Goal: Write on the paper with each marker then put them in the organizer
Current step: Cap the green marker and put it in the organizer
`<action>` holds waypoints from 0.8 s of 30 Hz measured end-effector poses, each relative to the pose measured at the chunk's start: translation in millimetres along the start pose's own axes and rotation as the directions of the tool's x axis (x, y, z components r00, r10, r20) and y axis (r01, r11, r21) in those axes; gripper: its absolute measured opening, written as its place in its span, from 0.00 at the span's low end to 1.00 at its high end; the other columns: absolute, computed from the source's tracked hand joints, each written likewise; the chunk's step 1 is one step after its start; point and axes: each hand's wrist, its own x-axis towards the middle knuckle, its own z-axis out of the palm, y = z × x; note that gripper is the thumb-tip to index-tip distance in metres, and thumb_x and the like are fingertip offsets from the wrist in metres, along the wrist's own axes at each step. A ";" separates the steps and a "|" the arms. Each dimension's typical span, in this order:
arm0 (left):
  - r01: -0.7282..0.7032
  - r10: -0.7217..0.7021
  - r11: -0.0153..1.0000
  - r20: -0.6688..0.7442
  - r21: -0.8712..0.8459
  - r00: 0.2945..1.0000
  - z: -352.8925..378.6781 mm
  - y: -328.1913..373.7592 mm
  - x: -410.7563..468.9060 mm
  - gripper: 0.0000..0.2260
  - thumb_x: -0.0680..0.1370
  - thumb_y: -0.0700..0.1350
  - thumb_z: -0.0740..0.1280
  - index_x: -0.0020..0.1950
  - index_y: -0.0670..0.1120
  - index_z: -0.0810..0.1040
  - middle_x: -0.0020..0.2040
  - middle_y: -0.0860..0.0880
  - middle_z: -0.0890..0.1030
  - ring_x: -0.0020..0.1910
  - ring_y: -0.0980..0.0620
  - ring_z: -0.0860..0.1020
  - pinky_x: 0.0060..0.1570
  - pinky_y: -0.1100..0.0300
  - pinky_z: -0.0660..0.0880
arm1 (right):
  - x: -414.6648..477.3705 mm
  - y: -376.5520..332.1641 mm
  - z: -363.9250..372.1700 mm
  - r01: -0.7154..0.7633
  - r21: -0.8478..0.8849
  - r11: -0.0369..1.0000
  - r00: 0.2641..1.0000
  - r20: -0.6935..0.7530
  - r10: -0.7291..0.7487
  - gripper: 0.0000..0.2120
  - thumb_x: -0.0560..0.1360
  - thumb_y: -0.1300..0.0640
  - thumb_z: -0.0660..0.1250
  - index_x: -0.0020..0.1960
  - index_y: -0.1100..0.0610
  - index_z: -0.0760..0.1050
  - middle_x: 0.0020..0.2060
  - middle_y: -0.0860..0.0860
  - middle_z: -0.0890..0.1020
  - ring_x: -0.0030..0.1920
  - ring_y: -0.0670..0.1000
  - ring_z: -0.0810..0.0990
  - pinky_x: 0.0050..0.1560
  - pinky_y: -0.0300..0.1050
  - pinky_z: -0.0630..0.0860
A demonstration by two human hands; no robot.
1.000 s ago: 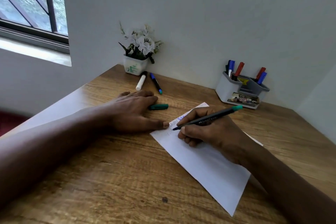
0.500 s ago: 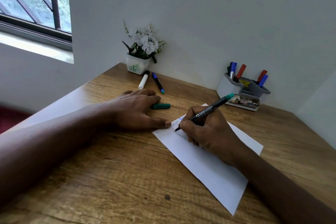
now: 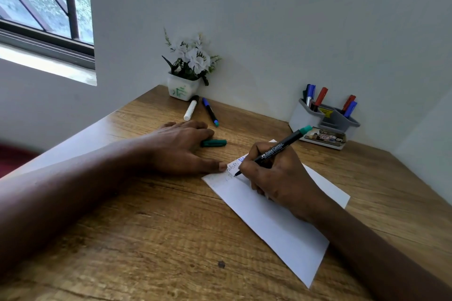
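My right hand (image 3: pixel 276 176) grips a black marker with a green end (image 3: pixel 281 148), its tip touching the upper left corner of the white paper (image 3: pixel 274 222), below some lines of writing. My left hand (image 3: pixel 181 146) lies flat on the table, the thumb pressing the paper's corner. The marker's green cap (image 3: pixel 214 143) lies just past my left fingers. A white marker (image 3: pixel 191 108) and a blue-and-black marker (image 3: pixel 210 112) lie beyond it. The grey organizer (image 3: pixel 322 121) at the back right holds blue and red markers.
A white pot of white flowers (image 3: pixel 187 68) stands in the back corner of the wooden table (image 3: pixel 146 239). Walls close the table at the back and right. A window is at the upper left.
My right hand tilted the marker more upright and brought its tip down onto the paper, lower on the sheet. My left hand has stayed in place.
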 end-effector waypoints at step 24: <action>0.001 -0.001 1.000 -0.010 -0.005 1.000 -0.7 -0.8 -0.2 0.41 0.74 0.73 0.59 0.82 0.56 0.54 0.83 0.53 0.53 0.80 0.49 0.54 0.77 0.46 0.54 | -1.2 0.5 4.8 -0.018 -0.014 1.000 0.996 -0.093 0.017 0.07 0.75 0.62 0.71 0.38 0.58 0.79 0.25 0.50 0.80 0.25 0.43 0.78 0.28 0.32 0.72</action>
